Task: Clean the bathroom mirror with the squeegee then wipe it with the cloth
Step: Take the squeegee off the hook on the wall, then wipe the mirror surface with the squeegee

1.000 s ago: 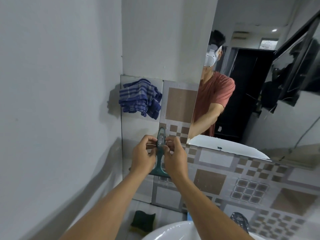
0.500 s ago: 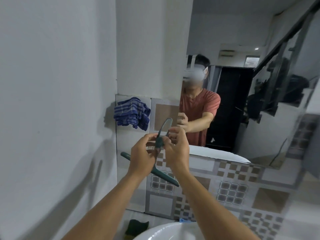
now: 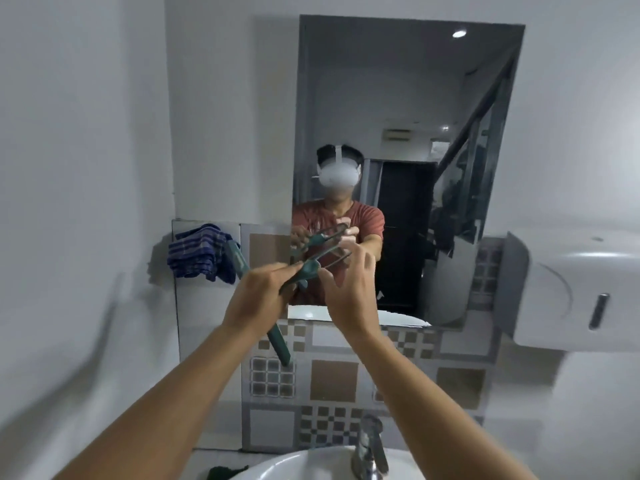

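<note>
Head view: left hand (image 3: 256,299) closed around green squeegee (image 3: 306,268), held before mirror (image 3: 408,116); right hand (image 3: 349,292) loosely curled at handle loop, grip unclear. Blue cloth (image 3: 197,252) hanging left, on tiled wall.

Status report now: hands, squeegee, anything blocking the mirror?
Left hand grips squeegee; right hand at its loop. Blade off mirror. Cloth hangs on wall. Nothing blocking.
</note>
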Motion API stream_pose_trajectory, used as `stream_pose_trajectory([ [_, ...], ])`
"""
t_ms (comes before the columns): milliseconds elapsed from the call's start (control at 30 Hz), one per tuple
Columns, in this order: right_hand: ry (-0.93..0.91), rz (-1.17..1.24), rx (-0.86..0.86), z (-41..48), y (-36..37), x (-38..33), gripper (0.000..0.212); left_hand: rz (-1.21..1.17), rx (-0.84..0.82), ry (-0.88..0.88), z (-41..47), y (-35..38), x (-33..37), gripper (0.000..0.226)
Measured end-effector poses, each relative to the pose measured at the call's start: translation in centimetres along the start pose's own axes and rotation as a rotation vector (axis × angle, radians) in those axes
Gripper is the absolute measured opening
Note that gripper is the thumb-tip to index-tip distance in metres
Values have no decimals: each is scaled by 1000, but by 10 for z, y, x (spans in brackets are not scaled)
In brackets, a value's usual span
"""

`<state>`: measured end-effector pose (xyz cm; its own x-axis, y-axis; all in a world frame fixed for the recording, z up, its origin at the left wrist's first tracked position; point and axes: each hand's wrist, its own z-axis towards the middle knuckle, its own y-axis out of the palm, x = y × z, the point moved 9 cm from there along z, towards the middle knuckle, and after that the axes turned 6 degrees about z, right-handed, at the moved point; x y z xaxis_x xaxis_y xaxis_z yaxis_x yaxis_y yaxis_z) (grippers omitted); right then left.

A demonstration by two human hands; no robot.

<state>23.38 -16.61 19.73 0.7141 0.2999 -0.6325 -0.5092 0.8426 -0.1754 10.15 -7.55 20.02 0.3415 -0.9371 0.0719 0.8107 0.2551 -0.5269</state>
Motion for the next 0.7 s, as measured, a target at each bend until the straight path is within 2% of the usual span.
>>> stream_pose_trajectory([
  [133,-185,-422,-138,16,-20,-12,63,53,17,125,24,-11,27,46],
  [200,-306,-625,-227,24,-23,-20,60,67,20,192,36,-17,42,40],
  [267,-382,-728,-235,34,-32,-29,56,69,21,239,49,-23,53,38],
  [400,-508,-772,-184,55,-57,-49,46,93,54,310,75,-38,64,33],
  [533,-543,-822,-204,73,-65,-62,48,150,67,352,103,-40,67,26],
  [600,-552,-812,-221,83,-65,-68,49,172,90,333,117,-40,65,25],
  [700,-557,-805,-193,105,-66,-77,46,197,211,249,126,-44,63,32],
])
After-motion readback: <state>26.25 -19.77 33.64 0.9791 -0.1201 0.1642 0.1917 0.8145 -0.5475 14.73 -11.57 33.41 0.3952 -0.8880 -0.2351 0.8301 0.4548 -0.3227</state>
